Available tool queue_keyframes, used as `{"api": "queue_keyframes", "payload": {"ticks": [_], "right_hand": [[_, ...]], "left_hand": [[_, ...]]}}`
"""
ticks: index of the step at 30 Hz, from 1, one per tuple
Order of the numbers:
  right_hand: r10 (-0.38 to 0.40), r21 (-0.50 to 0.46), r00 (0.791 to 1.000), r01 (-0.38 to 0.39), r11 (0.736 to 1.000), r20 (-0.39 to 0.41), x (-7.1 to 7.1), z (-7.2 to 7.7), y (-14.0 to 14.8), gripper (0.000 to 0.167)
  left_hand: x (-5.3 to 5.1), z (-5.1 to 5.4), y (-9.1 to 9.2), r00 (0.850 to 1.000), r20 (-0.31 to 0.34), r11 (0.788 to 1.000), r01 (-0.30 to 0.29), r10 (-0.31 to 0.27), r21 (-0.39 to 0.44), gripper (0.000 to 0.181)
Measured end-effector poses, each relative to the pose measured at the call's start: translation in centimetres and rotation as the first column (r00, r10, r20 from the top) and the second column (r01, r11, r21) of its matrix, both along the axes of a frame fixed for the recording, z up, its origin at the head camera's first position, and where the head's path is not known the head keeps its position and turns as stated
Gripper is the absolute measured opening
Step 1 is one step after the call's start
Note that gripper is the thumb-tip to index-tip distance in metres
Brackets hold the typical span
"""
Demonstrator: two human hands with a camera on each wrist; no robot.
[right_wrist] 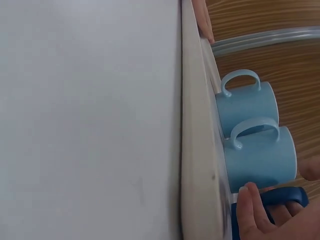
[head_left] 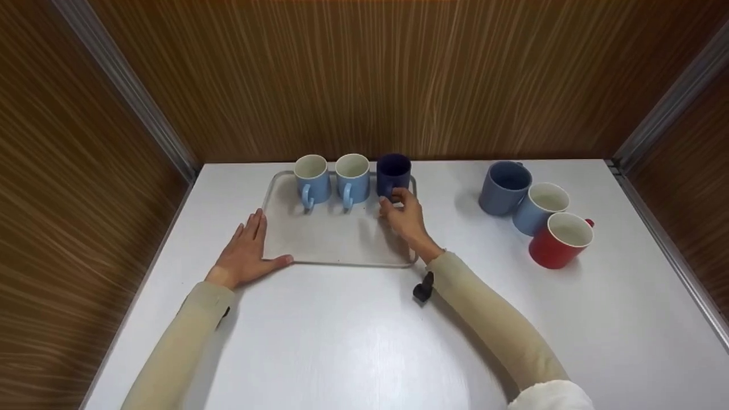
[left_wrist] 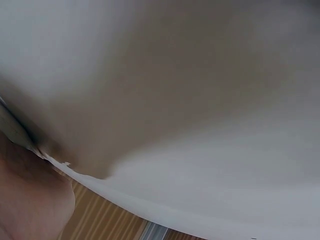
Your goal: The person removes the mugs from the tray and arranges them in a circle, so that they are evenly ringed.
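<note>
On the grey tray (head_left: pixel 336 239), two light blue mugs (head_left: pixel 312 181) (right_wrist: pixel 260 157) and a dark blue mug (head_left: pixel 393 172) stand in a row along the far edge, handles toward the person. My right hand (head_left: pixel 405 217) pinches the dark blue mug's handle; in the right wrist view, fingers of the right hand (right_wrist: pixel 272 220) curl round that blue handle (right_wrist: pixel 285 195). My left hand (head_left: pixel 244 253) lies flat with fingers extended at the tray's left edge, its thumb at the near left corner. The left wrist view shows only part of the left hand (left_wrist: pixel 32 200), blurred.
To the right of the tray, a grey-blue mug (head_left: pixel 498 196), a light blue mug (head_left: pixel 529 216) and a red mug (head_left: pixel 552 249) stand close together on the white table (head_left: pixel 342 336). Wood-patterned panels (head_left: pixel 353 80) enclose the table at the back and both sides.
</note>
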State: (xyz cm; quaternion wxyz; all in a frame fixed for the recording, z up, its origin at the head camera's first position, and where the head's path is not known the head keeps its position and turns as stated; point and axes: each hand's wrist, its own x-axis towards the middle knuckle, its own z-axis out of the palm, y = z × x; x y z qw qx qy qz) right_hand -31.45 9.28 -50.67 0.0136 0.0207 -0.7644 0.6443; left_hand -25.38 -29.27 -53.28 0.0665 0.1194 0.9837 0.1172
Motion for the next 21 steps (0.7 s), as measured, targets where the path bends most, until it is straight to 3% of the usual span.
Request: {"api": "queue_keyframes", "payload": {"ticks": [6,11,16,21], "right_hand": [[0.041,-0.104,0.998,-0.035,0.994,0.053,-0.6,-0.2,-0.5,0.027],[0.025,-0.157,0.997,-0.014,0.988,0.068,-0.6,-0.5,-0.4,0.020],[0.002,-0.218,0.999,0.009,0.976,0.054,-0.6,-0.4,0.1,0.018],[-0.002,-0.218,0.998,0.015,0.976,0.057,-0.3,0.0,0.9,0.020]], "left_hand": [[-0.1,0.1,-0.1,1.000,-0.006,1.000,0.006,-0.006,0.006,0.134],[-0.1,-0.1,-0.1,1.000,-0.010,1.000,0.004,-0.004,0.001,0.133],[-0.2,-0.1,-0.1,1.000,-0.015,1.000,0.003,-0.003,-0.009,0.133],[-0.2,0.1,-0.1,1.000,-0.005,1.000,-0.001,0.001,-0.005,0.134]]}}
